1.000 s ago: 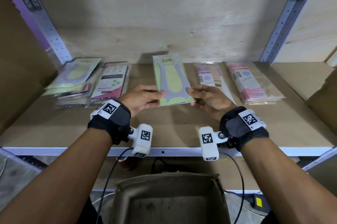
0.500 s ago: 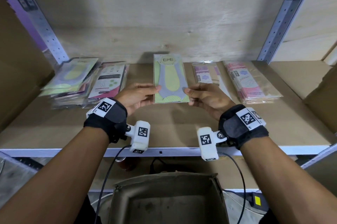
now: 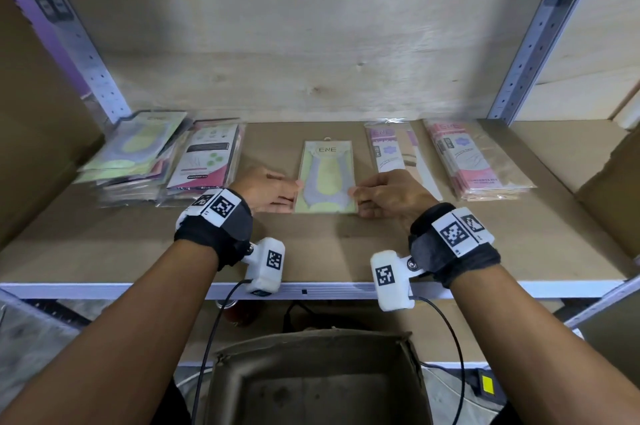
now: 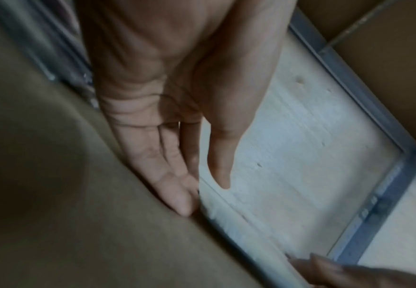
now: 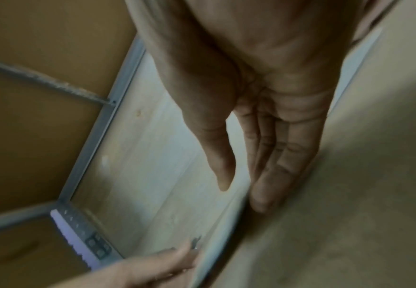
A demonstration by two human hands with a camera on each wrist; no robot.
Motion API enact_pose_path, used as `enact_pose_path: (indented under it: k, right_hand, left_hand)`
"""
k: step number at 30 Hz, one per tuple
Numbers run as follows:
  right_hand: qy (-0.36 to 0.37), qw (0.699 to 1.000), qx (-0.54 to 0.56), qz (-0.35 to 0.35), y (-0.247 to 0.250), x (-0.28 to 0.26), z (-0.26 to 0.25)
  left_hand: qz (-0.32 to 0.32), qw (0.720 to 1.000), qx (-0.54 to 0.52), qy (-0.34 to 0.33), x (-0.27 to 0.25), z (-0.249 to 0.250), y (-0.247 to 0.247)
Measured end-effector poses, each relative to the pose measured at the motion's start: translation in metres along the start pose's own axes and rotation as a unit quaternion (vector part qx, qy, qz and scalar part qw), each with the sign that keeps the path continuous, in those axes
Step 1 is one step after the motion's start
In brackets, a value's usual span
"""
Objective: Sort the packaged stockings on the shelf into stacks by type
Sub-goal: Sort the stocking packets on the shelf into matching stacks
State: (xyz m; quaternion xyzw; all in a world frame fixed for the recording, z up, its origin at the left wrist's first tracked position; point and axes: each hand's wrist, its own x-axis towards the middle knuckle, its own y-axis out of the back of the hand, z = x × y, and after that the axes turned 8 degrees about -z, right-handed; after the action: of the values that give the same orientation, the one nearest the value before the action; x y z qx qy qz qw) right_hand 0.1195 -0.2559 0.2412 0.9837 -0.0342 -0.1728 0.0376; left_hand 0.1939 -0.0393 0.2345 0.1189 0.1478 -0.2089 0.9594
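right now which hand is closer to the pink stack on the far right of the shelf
Right. The right hand is at the yellow-green packet's right edge, with one thin packet between it and the pink stack. The left hand is at that packet's left edge, farther away.

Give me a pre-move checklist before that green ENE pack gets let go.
1. Green ENE pack flat on the shelf board: ok.
2. Left hand at its left edge, fingers straight: ok.
3. Right hand at its right edge: ok.
4. Pack clear of the purple-label pack beside it: ok.
5. Matching green packs left on the mixed pile: not ok.
6. Pack fully released: cannot tell.
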Motion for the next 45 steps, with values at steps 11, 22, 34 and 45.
enact_pose_path:
  k: [11, 22, 34, 45]
  right_hand:
    - [0.057, 0.982, -0.171, 0.049, -0.009, 0.006, 0.005]
    - [0.083, 0.977, -0.187, 0.058, -0.010, 0.005, 0.001]
    - [0.099, 0.977, -0.183, 0.050, -0.005, 0.005, 0.001]
    - [0.130, 0.969, -0.194, 0.081, -0.005, 0.005, -0.003]
  left_hand:
    - [-0.002, 0.990, 0.137, 0.022, -0.007, 0.010, -0.006]
    - [-0.006, 0.997, 0.070, 0.024, 0.013, 0.022, -0.018]
    - [0.016, 0.997, 0.070, 0.009, 0.022, 0.030, -0.031]
    - [0.036, 0.996, 0.085, -0.009, 0.018, 0.032, -0.023]
